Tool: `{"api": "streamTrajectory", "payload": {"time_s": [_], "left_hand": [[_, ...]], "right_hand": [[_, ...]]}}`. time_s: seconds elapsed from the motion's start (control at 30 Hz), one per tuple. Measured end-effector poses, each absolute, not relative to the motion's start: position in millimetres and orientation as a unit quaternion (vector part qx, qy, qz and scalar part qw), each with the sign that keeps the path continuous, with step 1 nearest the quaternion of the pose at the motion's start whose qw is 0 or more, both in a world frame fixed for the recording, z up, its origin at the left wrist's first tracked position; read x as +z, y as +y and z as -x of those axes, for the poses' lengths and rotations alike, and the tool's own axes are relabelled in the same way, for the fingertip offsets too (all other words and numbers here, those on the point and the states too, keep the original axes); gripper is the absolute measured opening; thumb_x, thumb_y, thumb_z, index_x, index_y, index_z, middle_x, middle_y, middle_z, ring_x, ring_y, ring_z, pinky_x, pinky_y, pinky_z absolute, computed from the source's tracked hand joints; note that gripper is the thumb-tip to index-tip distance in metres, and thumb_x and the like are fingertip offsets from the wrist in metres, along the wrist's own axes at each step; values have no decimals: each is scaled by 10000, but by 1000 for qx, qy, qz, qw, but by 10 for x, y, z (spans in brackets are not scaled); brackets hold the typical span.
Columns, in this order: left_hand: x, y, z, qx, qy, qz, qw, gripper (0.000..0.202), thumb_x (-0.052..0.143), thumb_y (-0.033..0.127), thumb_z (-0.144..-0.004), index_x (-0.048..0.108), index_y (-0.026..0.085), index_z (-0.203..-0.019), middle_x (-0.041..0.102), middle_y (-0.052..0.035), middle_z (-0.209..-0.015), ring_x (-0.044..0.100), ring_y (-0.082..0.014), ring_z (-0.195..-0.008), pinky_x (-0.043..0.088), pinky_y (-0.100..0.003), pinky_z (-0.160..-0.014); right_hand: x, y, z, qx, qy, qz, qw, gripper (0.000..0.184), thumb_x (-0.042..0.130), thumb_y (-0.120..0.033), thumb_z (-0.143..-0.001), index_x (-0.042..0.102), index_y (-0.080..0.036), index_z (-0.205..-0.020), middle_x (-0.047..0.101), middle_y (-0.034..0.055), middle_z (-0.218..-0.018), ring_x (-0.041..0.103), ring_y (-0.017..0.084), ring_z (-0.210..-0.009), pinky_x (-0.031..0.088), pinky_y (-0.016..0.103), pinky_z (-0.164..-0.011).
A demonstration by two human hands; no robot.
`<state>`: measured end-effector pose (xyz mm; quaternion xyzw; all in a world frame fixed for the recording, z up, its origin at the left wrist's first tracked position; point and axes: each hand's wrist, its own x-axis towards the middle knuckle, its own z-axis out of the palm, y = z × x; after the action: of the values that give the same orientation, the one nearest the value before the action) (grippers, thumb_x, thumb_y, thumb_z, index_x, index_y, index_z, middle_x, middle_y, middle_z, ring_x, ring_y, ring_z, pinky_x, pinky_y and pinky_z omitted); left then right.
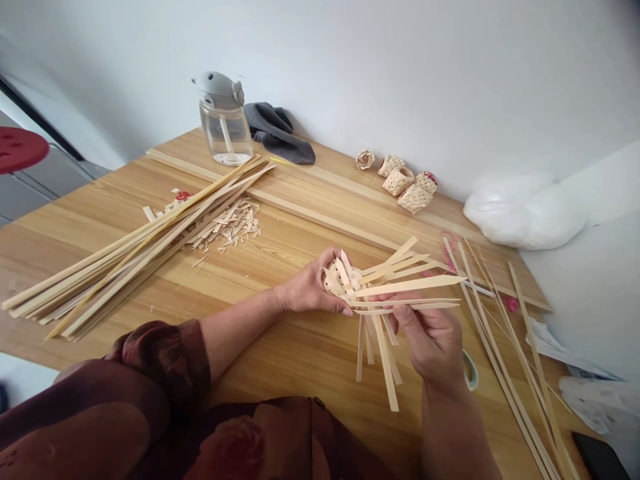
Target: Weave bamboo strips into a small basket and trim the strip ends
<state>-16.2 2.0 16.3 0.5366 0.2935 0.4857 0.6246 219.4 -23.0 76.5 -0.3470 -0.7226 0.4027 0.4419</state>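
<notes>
My left hand [313, 287] is wrapped round a small, partly woven basket [340, 279] of pale bamboo-like strips, held above the wooden table. Long loose strip ends [410, 285] fan out from the weave to the right, and others hang down below it. My right hand [430, 333] pinches one or two of the strips, thumb on the near side, a short way right of the woven part. Some of the right fingers are hidden behind the strips.
A bundle of long strips [150, 257] lies at left beside a heap of offcuts [233, 223]. Behind stand a clear bottle [227, 130], a grey cloth [280, 137] and several small woven pieces [400, 180]. At right are loose strips [500, 360], a tape roll [471, 371], a white plastic bag [525, 210] and a dark phone [600, 457].
</notes>
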Motion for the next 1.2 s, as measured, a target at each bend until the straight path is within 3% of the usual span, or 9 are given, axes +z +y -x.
{"api": "streamTrajectory", "payload": {"time_s": [0.1,0.23,0.3,0.43,0.67,0.83,1.07,1.2], "left_hand": [[165,29,148,500,286,-541,613,809,996,304,-535,441,200,-1113,610,-5,-966,603,-137,-813,511,-264,-707],[126,48,150,518,291,-560,578,819,996,323,-542,452,205,-1143,586,0,-968,581,-135,-819,489,-269,-729],[92,58,151,528,306,-575,545,820,999,327,-536,474,203,-1154,578,-12,-1002,575,-143,-849,483,-279,-758],[48,55,128,532,308,-608,502,806,999,349,-534,510,206,-1159,568,-52,-1114,577,-178,-946,484,-306,-826],[68,11,100,518,328,-601,513,796,982,394,-564,510,212,-1179,566,-55,-1103,560,-188,-953,481,-319,-857],[64,8,99,518,338,-600,506,802,981,402,-567,516,210,-1191,559,-72,-1148,559,-197,-974,490,-326,-865],[34,24,109,521,341,-619,479,798,974,411,-586,520,223,-1215,532,-95,-1235,554,-242,-1114,482,-381,-986],[104,16,154,489,327,-610,530,783,937,451,-648,534,224,-1279,537,-98,-1273,577,-225,-1098,487,-358,-973]], "right_hand": [[664,-151,-2222,476,-658,358,460,123,729,-252,-955,815,-274,-1040,813,29,-906,628,111,-543,539,246,-509],[576,-63,-2282,544,-611,368,442,163,748,-333,-946,830,-282,-1078,815,66,-1052,731,172,-750,599,261,-565],[577,-44,-2286,561,-600,380,426,197,742,-372,-948,832,-264,-1086,805,79,-1086,732,171,-761,621,284,-624],[626,-42,-2213,585,-547,418,428,198,815,-384,-875,821,-212,-972,781,48,-900,634,101,-541,556,243,-518],[632,-74,-2104,545,-515,467,469,259,866,-391,-820,725,-193,-911,752,40,-756,749,185,-649,516,214,-467],[645,-118,-2090,503,-527,517,449,320,827,-452,-856,702,-191,-992,755,33,-710,701,157,-566,552,240,-520],[620,-214,-2014,519,-560,415,496,143,722,-362,-964,735,-221,-985,772,21,-835,586,91,-526,487,236,-529],[606,-210,-1999,540,-557,396,490,150,683,-360,-991,753,-235,-1035,752,19,-826,575,99,-553,461,238,-523]]}}
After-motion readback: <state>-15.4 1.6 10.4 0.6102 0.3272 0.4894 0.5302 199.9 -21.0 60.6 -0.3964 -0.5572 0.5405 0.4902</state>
